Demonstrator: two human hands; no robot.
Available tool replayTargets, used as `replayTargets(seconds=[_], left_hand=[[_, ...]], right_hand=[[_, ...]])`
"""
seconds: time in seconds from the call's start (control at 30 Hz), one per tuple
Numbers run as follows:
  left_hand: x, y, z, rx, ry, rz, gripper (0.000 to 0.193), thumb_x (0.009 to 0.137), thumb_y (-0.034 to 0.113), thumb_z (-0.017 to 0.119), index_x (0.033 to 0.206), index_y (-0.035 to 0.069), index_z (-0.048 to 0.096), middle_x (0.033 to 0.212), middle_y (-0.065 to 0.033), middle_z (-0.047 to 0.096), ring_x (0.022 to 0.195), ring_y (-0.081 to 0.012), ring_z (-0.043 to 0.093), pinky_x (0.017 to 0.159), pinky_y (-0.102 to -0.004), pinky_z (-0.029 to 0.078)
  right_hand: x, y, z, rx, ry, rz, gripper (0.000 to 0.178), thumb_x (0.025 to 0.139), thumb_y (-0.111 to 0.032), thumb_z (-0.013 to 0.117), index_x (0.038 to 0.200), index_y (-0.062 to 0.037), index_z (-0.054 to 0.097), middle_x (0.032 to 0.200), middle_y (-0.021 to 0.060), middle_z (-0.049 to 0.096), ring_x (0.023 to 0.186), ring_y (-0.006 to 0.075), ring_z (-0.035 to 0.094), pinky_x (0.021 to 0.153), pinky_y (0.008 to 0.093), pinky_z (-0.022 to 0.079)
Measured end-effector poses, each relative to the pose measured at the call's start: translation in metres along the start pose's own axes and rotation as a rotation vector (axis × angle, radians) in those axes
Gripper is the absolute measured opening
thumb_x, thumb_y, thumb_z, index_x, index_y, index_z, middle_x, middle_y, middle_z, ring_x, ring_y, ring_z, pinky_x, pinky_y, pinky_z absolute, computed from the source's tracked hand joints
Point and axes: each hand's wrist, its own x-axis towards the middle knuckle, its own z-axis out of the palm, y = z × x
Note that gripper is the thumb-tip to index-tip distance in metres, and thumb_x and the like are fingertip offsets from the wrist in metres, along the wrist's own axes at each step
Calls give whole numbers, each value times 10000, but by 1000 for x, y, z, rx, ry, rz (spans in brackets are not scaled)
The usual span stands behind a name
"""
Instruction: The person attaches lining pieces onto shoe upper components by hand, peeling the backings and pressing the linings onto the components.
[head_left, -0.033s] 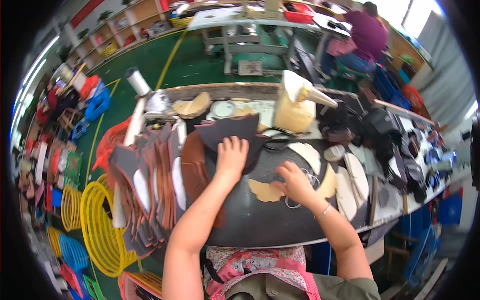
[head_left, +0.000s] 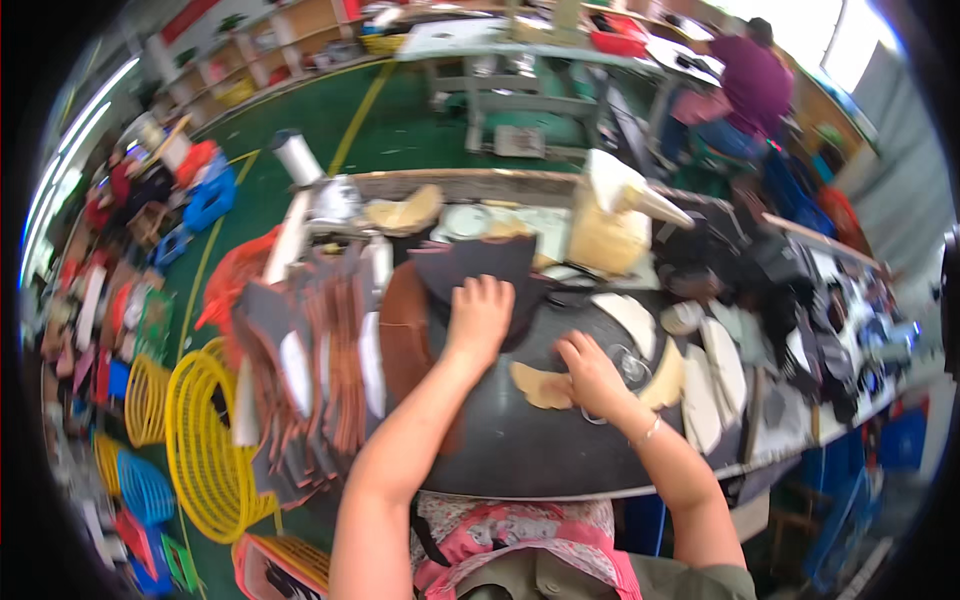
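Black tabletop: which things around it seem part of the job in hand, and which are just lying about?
Seemingly in use:
dark grey piece, under the left hand
tan piece, at the right hand

Seemingly lying about, untouched:
white roll
yellow basket
red bag

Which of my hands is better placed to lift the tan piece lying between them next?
Probably your right hand: it is at the right end of the tan piece, while your left hand is farther away, over the dark grey piece.
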Motion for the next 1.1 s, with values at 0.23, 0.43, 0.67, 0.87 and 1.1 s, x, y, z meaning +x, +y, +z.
replayTargets(seconds=[0.23, 0.43, 0.67, 0.87, 1.1], left_hand=[[-7, 3, 18, -107, 213, -48, 121, 741, 147, 536, 821, 59, 556, 756, -96, 561, 710, -241, 566, 626, -356, 428], [-73, 58, -2, -251, 189, 89, 294, 746, 170, 548, 981, -5, 576, 919, -104, 565, 817, -218, 532, 725, -327, 429], [-83, 59, -14, -419, -3, 160, 570, 749, 302, 643, 1187, -48, 542, 1238, -176, 529, 1153, -303, 457, 996, -366, 371], [-75, 43, 0, -863, -53, 135, 268, 760, 193, 637, 935, -10, 618, 1047, -134, 609, 884, -268, 541, 811, -329, 447], [-156, 105, -55, -722, 156, 419, 160, 768, 188, 524, 831, 43, 546, 799, -70, 524, 779, -214, 530, 690, -335, 433]], right_hand=[[-19, -22, 14, 24, -24, 70, 121, 646, -41, 663, 698, -23, 555, 762, 134, 512, 742, 334, 492, 682, 424, 418], [-39, -51, -88, 92, 272, 416, 167, 861, -152, 631, 897, 9, 659, 1037, 217, 624, 1029, 336, 583, 862, 383, 476], [-75, -34, -87, 82, 371, 322, 226, 872, -200, 624, 943, 13, 651, 1092, 236, 603, 1041, 349, 570, 861, 386, 471], [-105, -26, -72, 464, 578, 842, 267, 890, -248, 597, 1005, -12, 642, 1123, 240, 585, 972, 347, 574, 830, 428, 460], [-152, 7, -62, -254, 477, 423, 247, 879, -228, 623, 1017, -24, 614, 783, 125, 571, 682, 228, 527, 619, 351, 446]])
